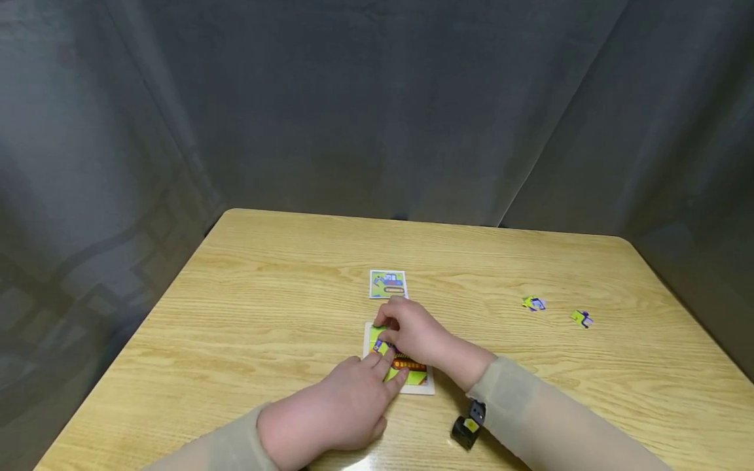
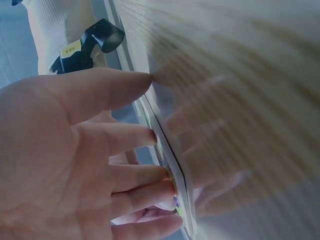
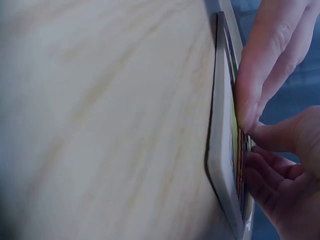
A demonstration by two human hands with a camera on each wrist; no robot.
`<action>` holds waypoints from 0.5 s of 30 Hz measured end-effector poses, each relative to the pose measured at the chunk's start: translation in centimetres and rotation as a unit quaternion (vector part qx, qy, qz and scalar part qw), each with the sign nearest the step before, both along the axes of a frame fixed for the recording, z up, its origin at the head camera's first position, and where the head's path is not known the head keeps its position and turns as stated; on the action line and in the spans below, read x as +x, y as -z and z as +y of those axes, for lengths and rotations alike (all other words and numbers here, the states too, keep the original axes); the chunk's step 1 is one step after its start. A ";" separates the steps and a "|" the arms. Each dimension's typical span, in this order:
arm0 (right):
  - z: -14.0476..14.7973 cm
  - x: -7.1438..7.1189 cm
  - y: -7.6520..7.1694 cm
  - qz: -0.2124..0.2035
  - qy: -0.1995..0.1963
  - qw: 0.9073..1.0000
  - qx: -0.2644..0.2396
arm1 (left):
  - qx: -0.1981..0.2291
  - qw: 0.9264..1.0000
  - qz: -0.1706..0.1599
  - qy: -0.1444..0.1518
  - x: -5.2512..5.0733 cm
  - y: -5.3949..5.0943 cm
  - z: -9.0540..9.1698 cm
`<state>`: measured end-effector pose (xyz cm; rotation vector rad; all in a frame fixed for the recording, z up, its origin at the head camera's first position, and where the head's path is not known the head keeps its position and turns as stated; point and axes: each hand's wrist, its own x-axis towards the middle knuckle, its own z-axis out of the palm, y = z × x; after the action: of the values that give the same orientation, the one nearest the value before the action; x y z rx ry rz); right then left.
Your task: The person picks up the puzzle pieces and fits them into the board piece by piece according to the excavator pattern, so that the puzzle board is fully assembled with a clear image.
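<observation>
left hand (image 1: 344,409): fingers spread straight, tips on framed puzzle (image 1: 415,378), mid-bench (image 1: 265,281) | right hand (image 1: 417,331): thumb and fingers bent over puzzle's far part, can't tell if pinching anything | risk: sideways push could skid puzzle or lift what's fitted

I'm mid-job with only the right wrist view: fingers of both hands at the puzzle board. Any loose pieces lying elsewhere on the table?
Observer: Yes. The head view shows loose pieces on the table, in two spots to the right of the puzzle board.

Operator: Is there a picture to match against?

Observer: Yes, a small white-bordered picture card of a digger lies just beyond the board.

Operator: Where's the thumb of the left hand?

Observer: Off the board, on the side nearest the person.
</observation>
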<state>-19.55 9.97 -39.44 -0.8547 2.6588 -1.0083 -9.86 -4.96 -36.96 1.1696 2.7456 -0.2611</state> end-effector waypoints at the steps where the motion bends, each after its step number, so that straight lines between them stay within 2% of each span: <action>1: 0.0 0.1 0.0 0.002 -0.001 1.000 0.003 | -0.001 1.000 -0.001 -0.001 0.0 0.0 0.0; 7: -0.2 0.3 -0.3 0.008 -0.001 1.000 0.024 | -0.003 1.000 0.003 0.002 0.0 0.0 -0.1; 15: 0.0 0.3 -0.3 -0.002 -0.004 1.000 0.019 | 0.000 1.000 -0.007 -0.004 0.0 0.1 0.0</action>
<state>-19.28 9.99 -39.16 -0.8555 2.6595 -0.9539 -9.85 -4.94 -37.09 1.1572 2.7382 -0.2506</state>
